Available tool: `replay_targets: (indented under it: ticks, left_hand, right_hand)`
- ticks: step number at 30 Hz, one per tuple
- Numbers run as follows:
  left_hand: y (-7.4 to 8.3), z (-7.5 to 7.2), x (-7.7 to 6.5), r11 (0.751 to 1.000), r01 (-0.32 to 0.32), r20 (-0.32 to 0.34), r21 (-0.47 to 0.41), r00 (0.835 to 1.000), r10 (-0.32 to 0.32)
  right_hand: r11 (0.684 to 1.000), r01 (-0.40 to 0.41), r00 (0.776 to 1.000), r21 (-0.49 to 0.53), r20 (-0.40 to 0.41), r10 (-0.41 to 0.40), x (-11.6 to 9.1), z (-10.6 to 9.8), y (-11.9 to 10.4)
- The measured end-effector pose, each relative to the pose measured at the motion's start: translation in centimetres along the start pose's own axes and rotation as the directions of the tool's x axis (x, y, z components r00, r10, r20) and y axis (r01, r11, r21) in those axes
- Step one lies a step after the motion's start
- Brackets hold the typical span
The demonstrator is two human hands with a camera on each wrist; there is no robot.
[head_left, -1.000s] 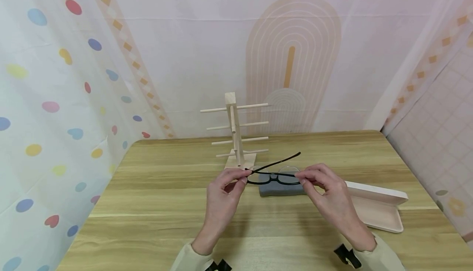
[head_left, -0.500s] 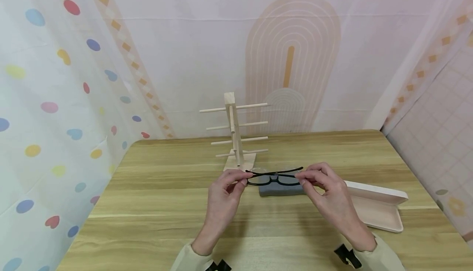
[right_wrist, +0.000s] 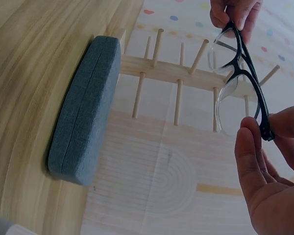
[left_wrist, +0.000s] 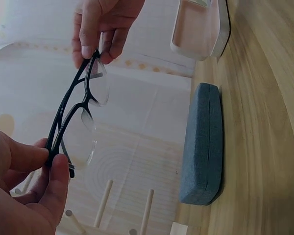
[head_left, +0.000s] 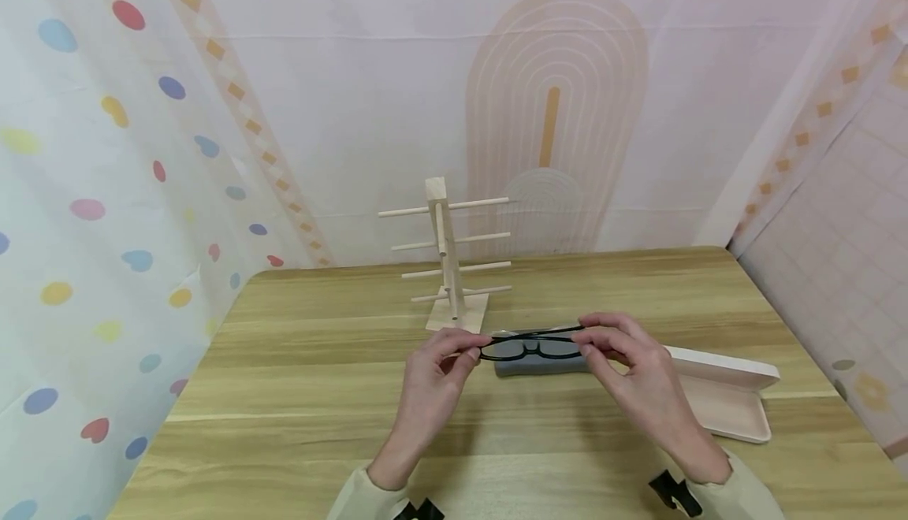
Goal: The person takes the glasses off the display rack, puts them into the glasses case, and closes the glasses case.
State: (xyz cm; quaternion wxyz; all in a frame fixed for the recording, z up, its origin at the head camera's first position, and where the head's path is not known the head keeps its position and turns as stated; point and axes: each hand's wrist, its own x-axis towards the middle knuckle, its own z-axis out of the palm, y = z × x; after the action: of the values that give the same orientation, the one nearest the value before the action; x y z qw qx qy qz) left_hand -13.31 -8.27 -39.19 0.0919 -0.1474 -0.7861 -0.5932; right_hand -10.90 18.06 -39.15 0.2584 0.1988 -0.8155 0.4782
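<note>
A pair of black-framed eyeglasses (head_left: 532,348) is held up above the table between both hands, its temples folded in across the lenses. My left hand (head_left: 440,374) pinches one end of the frame between thumb and fingers. At the other end, my right hand (head_left: 631,370) pinches the hinge corner, with a fingertip at the tip of a folded temple. The lower rims look clear in the right wrist view, where the eyeglasses (right_wrist: 240,71) hang level with the rack's pegs. Behind them on the table lies a closed blue-grey glasses case (left_wrist: 203,144).
A wooden display rack (head_left: 447,256) with several pegs stands at the back centre of the wooden table (head_left: 284,394). To the right, beside my right hand, lies an open pale pink case (head_left: 731,410). Patterned curtains hang behind the table.
The raised temple has swung down and now lies folded over the other one. The eyeglasses and both hands have shifted slightly right in the head view, and a right fingertip has reached the temple tip.
</note>
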Motion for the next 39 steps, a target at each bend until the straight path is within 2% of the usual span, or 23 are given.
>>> replay_targets:
  ticks: [9,13,17,20,24,30,33,39]
  left_hand:
    - [-0.5,1.0,0.4,0.998,0.048,0.072,-0.048,0.996,-0.044]
    - [-0.7,1.3,0.5,0.994,0.090,0.116,-0.067,0.990,-0.082]
    - [-1.0,1.7,0.6,0.982,0.140,0.155,-0.126,0.981,-0.120]
    - [-1.3,2.2,0.8,0.962,0.194,0.174,-0.193,0.972,-0.161]
    - [-1.6,3.0,1.0,0.921,0.266,0.186,-0.284,0.958,-0.219]
    - [-1.6,4.3,1.2,0.860,0.305,0.196,-0.409,0.950,-0.243]
    - [-1.6,4.8,1.2,0.847,0.318,0.201,-0.425,0.946,-0.254]
    - [-1.6,6.0,1.0,0.844,0.330,0.213,-0.422,0.941,-0.262]
  right_hand:
    - [0.998,-0.044,0.998,-0.042,0.048,0.046,-0.8,-1.3,0.6]
    - [0.997,-0.041,0.997,-0.058,0.064,0.045,-1.2,-2.0,0.8]
    - [0.997,-0.060,0.995,-0.057,0.078,0.065,-1.7,-2.7,1.1]
    - [0.993,-0.106,0.991,-0.051,0.082,0.109,-2.0,-3.2,1.4]
    - [0.986,-0.161,0.983,-0.051,0.079,0.165,-2.6,-3.8,1.8]
    - [0.980,-0.183,0.980,-0.084,0.057,0.188,-3.1,-4.6,2.1]
    - [0.976,-0.196,0.978,-0.094,0.046,0.201,-3.4,-4.9,2.2]
    - [0.966,-0.243,0.969,-0.091,0.016,0.245,-4.1,-5.5,2.6]
